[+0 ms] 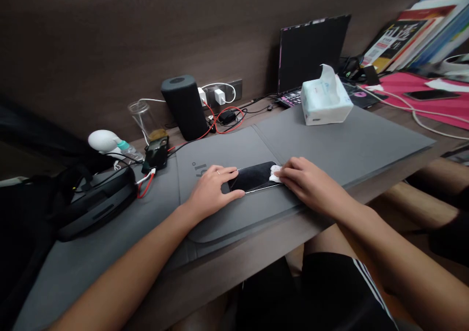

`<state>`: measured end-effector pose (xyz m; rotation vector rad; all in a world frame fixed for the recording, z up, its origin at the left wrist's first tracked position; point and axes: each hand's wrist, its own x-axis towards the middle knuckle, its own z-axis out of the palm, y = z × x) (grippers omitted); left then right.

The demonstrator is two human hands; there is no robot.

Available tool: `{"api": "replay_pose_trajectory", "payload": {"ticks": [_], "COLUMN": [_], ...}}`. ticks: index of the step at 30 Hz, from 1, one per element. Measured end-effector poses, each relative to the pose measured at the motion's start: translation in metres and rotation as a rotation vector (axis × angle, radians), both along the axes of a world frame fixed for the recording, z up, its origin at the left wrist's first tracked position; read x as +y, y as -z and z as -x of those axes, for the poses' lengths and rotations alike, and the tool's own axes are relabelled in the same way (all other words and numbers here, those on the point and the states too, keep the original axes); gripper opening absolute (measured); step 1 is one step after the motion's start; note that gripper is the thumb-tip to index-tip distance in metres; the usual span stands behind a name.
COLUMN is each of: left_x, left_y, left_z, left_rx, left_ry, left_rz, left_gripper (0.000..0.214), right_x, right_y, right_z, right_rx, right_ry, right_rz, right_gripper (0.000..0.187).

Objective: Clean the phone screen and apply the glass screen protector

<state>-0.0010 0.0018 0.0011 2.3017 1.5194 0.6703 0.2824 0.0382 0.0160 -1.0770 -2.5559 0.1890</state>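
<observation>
- The phone (252, 177) lies flat, dark screen up, at the centre of the frame; the grey mat (318, 150) beneath presumably gives it a soft, non-slip bed.
- Your left hand (210, 189) straddles its left end, fingers at the upper edge and thumb at the lower, apparently to keep it from sliding.
- Your right hand (308, 180) pinches a crumpled white tissue (274, 173) between thumb and fingertips against the screen's right end; the tight pinch likely lets you direct pressure.
- The tissue pack (326, 103), upper right of centre, has one sheet standing out, seemingly within your easy reach.
- Behind it, the open laptop (313, 52) sits back, leaving your working area unobstructed.
- Upper centre-left, a dark cylinder (185, 108) stands beside plugged-in chargers (220, 97).
</observation>
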Motion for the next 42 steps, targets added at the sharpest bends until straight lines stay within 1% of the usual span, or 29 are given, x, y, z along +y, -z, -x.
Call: {"api": "replay_pose_trajectory", "payload": {"ticks": [6,10,16,21,24,29,31,33,35,37,40,42], "left_x": [0.0,0.0,-0.001,-0.001,-0.001,-0.002,-0.003,-0.003,-0.003,-0.002,-0.002,-0.001], "left_y": [-0.002,-0.002,-0.001,-0.001,-0.002,-0.004,-0.004,-0.003,-0.003,-0.003,-0.003,-0.003], "left_z": [0.0,0.0,-0.001,-0.001,-0.002,-0.004,-0.004,-0.004,-0.003,-0.003,-0.003,-0.004], "left_rx": [0.049,0.043,0.019,0.003,-0.01,-0.027,-0.042,-0.053,-0.065,-0.072,-0.073,-0.068], "left_ry": [0.021,0.025,-0.007,-0.018,-0.024,-0.089,-0.083,-0.072,-0.066,-0.066,-0.082,-0.093], "left_rz": [0.023,0.025,0.012,0.031,0.052,0.09,0.09,0.092,0.094,0.101,0.113,0.11], "left_gripper": [0.041,0.04,0.041,0.04,0.043,0.062,0.069,0.073,0.074,0.074,0.071,0.068], "right_x": [-0.002,-0.002,0.008,0.019,0.02,0.012,0.006,0.002,0.001,0.004,0.012,0.017], "right_y": [0.001,0.0,0.0,-0.002,-0.003,-0.001,0.0,0.0,0.0,0.0,-0.001,-0.002], "right_z": [-0.003,-0.003,0.002,0.021,0.039,0.069,0.077,0.08,0.074,0.059,0.029,0.013], "right_rx": [0.025,0.032,-0.002,-0.04,-0.035,-0.027,-0.019,-0.012,0.002,0.021,0.046,0.05], "right_ry": [0.0,0.004,-0.014,-0.04,-0.081,-0.141,-0.166,-0.196,-0.22,-0.217,-0.165,-0.124], "right_rz": [0.018,0.026,0.016,-0.012,0.012,0.022,0.006,0.002,0.026,0.062,0.093,0.097], "right_gripper": [0.04,0.04,0.035,0.03,0.027,0.023,0.023,0.024,0.025,0.026,0.028,0.028]}}
